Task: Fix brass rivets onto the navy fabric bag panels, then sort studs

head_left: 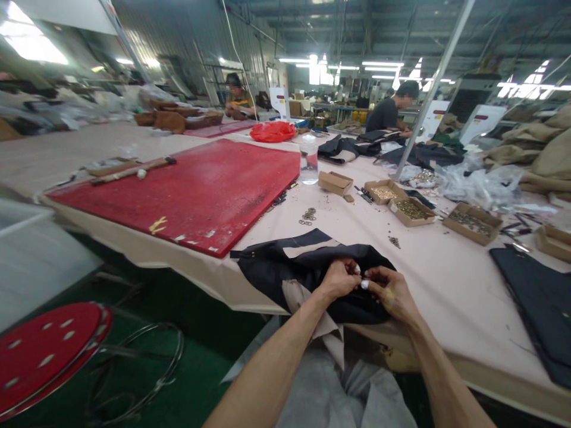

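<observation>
Black fabric piece (312, 270) is on the near edge of the counter (450, 291), partly overhanging, pale strip along its top. Left hand (342, 278) and right hand (389, 292) both on it, fingertips drawn in close to each other, white wraps on some; can't tell if either is pinching anything. Metal rings (307, 216) just beyond. Red board (196, 190) to the left, flat black piece (535, 309) at the right. Labels on the white machines (279, 102) toward the far edge: too small to read.
</observation>
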`<state>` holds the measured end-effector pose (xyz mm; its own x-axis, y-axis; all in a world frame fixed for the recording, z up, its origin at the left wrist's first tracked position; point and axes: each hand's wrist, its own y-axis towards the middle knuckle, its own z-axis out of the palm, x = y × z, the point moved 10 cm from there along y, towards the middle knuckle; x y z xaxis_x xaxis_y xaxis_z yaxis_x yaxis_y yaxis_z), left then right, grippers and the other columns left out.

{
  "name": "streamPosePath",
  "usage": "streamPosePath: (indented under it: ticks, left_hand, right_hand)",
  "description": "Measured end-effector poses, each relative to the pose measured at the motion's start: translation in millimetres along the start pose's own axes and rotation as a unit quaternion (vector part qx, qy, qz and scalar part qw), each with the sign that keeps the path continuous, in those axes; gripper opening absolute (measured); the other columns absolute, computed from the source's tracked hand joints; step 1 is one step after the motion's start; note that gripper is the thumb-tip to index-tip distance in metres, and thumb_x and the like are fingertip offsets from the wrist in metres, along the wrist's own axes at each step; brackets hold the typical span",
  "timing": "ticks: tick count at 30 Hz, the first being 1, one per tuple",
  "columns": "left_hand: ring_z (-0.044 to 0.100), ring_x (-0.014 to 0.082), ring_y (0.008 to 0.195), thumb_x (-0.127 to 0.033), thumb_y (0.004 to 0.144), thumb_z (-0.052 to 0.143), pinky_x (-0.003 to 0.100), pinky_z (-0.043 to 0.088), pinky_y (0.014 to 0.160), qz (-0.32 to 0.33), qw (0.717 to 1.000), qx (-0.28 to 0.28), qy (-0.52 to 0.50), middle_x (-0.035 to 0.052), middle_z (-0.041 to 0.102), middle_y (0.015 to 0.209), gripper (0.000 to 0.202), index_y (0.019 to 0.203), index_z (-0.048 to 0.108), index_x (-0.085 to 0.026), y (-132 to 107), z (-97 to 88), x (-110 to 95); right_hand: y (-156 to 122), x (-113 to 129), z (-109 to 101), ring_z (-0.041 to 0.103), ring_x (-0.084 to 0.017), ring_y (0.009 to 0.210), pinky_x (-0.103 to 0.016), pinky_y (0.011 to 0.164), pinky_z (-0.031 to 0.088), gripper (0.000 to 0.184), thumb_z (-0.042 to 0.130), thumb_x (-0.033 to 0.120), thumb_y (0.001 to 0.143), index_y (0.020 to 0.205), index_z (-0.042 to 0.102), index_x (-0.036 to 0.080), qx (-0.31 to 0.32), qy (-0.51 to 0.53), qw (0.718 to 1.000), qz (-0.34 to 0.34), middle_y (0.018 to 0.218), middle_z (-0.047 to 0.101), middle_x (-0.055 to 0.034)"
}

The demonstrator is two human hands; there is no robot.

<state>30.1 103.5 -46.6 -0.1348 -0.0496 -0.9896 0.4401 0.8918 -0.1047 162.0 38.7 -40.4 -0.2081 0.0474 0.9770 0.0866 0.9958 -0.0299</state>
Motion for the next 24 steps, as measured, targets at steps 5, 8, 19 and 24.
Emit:
streamPosePath:
  ticks: [5, 8, 19, 24]
  left_hand:
    - [0.048, 0.0084, 0.058, -0.014, 0.06, 0.065, 0.021, 0.035, 0.052, 0.045, 0.992, -0.107, 0.045, -0.0033, 0.055, 0.062, 0.009, 0.063, 0.056, -0.016, -2.2, -20.2, -10.1]
    - [0.048, 0.0086, 0.058, -0.015, 0.058, 0.065, 0.021, 0.035, 0.051, 0.039, 0.99, -0.132, 0.032, -0.0031, 0.054, 0.063, 0.013, 0.061, 0.052, -0.017, -3.5, -23.2, -10.8]
    - [0.049, 0.0089, 0.059, -0.015, 0.058, 0.071, 0.02, 0.034, 0.049, 0.013, 0.978, -0.202, 0.054, -0.0017, 0.057, 0.064, 0.017, 0.059, 0.055, -0.016, -15.7, -37.7, -28.0]
    - [0.052, 0.0093, 0.058, -0.011, 0.058, 0.068, 0.02, 0.036, 0.051, -0.008, 0.99, -0.129, 0.059, -0.0001, 0.062, 0.066, 0.009, 0.065, 0.063, -0.013, -15.6, -34.8, -23.1]
  right_hand:
    - [-2.9, 22.4, -1.1, 0.064, -0.02, 0.077, -0.03, 0.071, 0.05, 0.029, 0.067, 0.046, 0.086, 0.096, 0.071, 0.02, -0.057, -0.116, 0.985, -0.11, 0.089, 0.072, -0.0058]
    - [-10.1, 34.0, 4.8, 0.063, -0.019, 0.078, -0.03, 0.071, 0.05, 0.029, 0.064, 0.043, 0.088, 0.106, 0.073, 0.022, -0.068, -0.205, 0.963, -0.161, 0.092, 0.071, -0.006]
    - [-18.3, 37.3, 6.1, 0.064, -0.019, 0.077, -0.029, 0.07, 0.049, 0.031, 0.061, 0.042, 0.09, 0.108, 0.077, 0.023, -0.089, -0.311, 0.929, -0.178, 0.1, 0.07, -0.0079]
    - [-16.9, 31.5, 5.7, 0.065, -0.02, 0.08, -0.031, 0.068, 0.046, 0.024, 0.067, 0.036, 0.084, 0.104, 0.079, 0.029, -0.088, -0.35, 0.921, -0.148, 0.1, 0.072, -0.0054]
